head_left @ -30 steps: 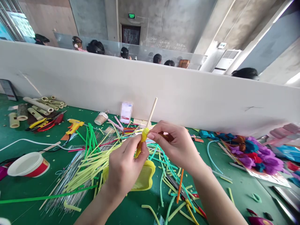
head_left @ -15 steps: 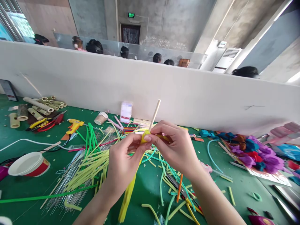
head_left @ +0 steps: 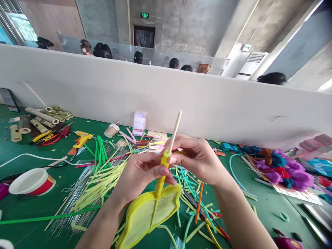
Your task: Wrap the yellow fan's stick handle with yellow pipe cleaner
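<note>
A yellow leaf-shaped fan piece (head_left: pixel 145 216) hangs below my hands, with its broad face turned toward me. Its handle (head_left: pixel 159 185) is wrapped in yellow fuzzy strip, and a bare pale wooden stick (head_left: pixel 175 133) pokes out above the wrapping. My left hand (head_left: pixel 147 169) is closed around the wrapped handle, thumb in front. Thumb and fingers of my right hand (head_left: pixel 192 155) pinch at the upper end of the wrapping, beside the stick; a yellow fuzzy strip (head_left: pixel 178 152) runs from there into the right fingers, mostly hidden by them.
Pale-yellow and green fuzzy strips (head_left: pixel 103 183) lie piled at left, near a yellow glue gun (head_left: pixel 83 139), pliers (head_left: pixel 53 136), bamboo pieces (head_left: pixel 43 116) and a paper bowl (head_left: pixel 32 181). Scissors (head_left: pixel 192 200) lie among scraps. Purple flowers (head_left: pixel 295 169) stand right. A white partition (head_left: pixel 181 93) crosses behind.
The fan piece has turned from edge-on to showing its broad face. The stick has shifted slightly right, and the left hand now grips lower than the wrapping's top.
</note>
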